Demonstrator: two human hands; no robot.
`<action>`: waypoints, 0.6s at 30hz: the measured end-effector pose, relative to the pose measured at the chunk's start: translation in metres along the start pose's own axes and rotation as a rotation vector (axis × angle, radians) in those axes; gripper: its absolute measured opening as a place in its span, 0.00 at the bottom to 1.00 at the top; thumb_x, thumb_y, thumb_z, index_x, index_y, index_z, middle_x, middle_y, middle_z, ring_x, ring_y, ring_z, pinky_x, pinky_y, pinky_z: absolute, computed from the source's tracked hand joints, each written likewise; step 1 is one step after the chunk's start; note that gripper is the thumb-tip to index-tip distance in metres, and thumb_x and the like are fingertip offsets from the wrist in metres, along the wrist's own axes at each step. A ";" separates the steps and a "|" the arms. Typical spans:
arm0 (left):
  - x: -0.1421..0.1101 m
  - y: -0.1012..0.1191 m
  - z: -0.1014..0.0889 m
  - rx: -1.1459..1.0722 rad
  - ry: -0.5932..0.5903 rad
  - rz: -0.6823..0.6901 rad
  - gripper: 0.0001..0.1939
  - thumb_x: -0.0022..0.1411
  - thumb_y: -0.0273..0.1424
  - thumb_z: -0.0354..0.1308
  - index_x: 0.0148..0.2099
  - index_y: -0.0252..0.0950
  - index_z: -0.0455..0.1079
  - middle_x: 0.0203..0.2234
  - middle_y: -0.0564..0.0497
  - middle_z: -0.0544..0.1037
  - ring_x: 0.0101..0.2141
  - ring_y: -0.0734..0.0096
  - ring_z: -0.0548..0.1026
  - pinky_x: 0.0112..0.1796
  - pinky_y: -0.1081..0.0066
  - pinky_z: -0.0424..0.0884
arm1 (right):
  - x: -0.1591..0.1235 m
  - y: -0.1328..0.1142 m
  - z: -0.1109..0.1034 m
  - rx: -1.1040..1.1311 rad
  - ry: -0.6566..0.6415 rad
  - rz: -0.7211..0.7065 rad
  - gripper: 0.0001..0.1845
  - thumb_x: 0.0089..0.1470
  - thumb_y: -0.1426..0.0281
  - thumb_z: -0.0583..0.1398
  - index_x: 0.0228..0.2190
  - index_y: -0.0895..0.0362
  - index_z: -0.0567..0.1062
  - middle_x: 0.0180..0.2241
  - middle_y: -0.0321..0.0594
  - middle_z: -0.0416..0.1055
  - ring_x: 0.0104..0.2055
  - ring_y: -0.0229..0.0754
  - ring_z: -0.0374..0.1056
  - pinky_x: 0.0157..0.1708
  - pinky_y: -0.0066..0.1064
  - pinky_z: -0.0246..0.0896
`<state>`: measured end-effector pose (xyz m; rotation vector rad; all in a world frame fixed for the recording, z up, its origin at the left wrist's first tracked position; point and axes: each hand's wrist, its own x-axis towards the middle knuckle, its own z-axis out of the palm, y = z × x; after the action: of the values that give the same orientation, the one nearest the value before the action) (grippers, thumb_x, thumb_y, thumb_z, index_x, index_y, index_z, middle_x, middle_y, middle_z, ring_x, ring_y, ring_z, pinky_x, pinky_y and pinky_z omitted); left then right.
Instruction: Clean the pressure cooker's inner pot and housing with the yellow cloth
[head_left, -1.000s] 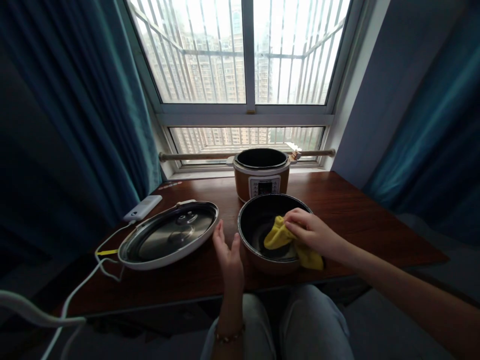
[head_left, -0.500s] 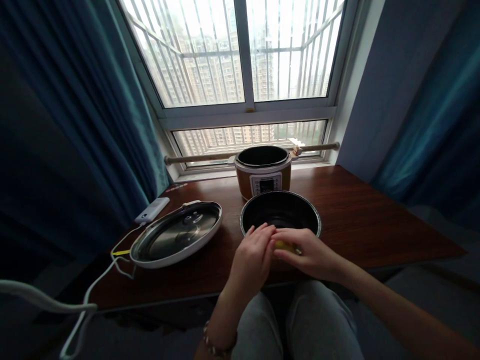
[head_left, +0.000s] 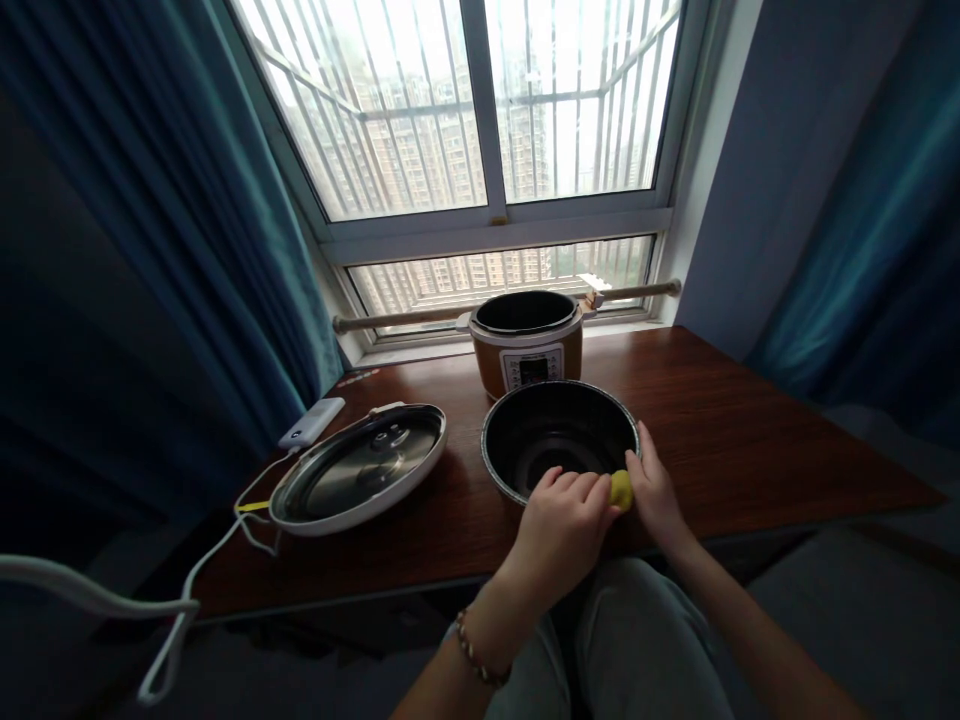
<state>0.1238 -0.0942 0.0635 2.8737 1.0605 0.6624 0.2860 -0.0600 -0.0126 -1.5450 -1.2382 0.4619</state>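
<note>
A black inner pot (head_left: 517, 425) with a pale rim stands on the table near its front edge. My left hand (head_left: 566, 525) is closed at the pot's near right side. From its curled fingers pokes a small yellow wad (head_left: 621, 491), which looks like a sponge or cloth; the rest of it is hidden. Against the pot's right rim lies my right hand (head_left: 655, 495), its fingers along the outer side and its thumb near the rim, holding the pot. Whether it also touches the yellow wad I cannot tell.
Behind the pot stands a brown and white electric cooker (head_left: 491, 365). To the left a cooker lid (head_left: 360, 470) rests on the wooden table (head_left: 750, 430), beside a white device (head_left: 311, 423) with a white cable (head_left: 202, 565). A barred window and blue curtains surround the table.
My hands were together over the pot's near rim with the yellow wad between them. They have shifted right: the left now holds the wad, and the right has gone to the pot's right rim.
</note>
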 end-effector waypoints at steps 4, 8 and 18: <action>-0.001 0.002 0.004 0.099 -0.057 0.009 0.14 0.66 0.34 0.41 0.47 0.37 0.63 0.32 0.50 0.72 0.32 0.65 0.69 0.34 0.64 0.64 | -0.001 0.001 0.004 0.122 0.075 0.047 0.33 0.55 0.62 0.47 0.59 0.65 0.52 0.61 0.52 0.49 0.63 0.48 0.45 0.60 0.45 0.40; -0.022 -0.029 -0.010 0.083 -0.103 0.066 0.14 0.66 0.35 0.40 0.43 0.37 0.65 0.32 0.50 0.71 0.33 0.66 0.68 0.38 0.63 0.64 | 0.000 0.000 0.001 0.183 0.066 0.056 0.34 0.53 0.62 0.49 0.59 0.64 0.53 0.59 0.51 0.52 0.62 0.48 0.47 0.60 0.45 0.41; -0.014 -0.143 -0.047 0.016 -0.175 -0.056 0.16 0.65 0.33 0.40 0.38 0.39 0.70 0.44 0.52 0.71 0.51 0.66 0.61 0.57 0.53 0.44 | 0.002 -0.002 -0.005 0.171 -0.003 0.067 0.37 0.52 0.60 0.49 0.58 0.69 0.53 0.57 0.55 0.56 0.60 0.48 0.51 0.59 0.43 0.45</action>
<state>0.0072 0.0005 0.0797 2.8393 1.1201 0.3925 0.2897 -0.0607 -0.0080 -1.4441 -1.1219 0.5986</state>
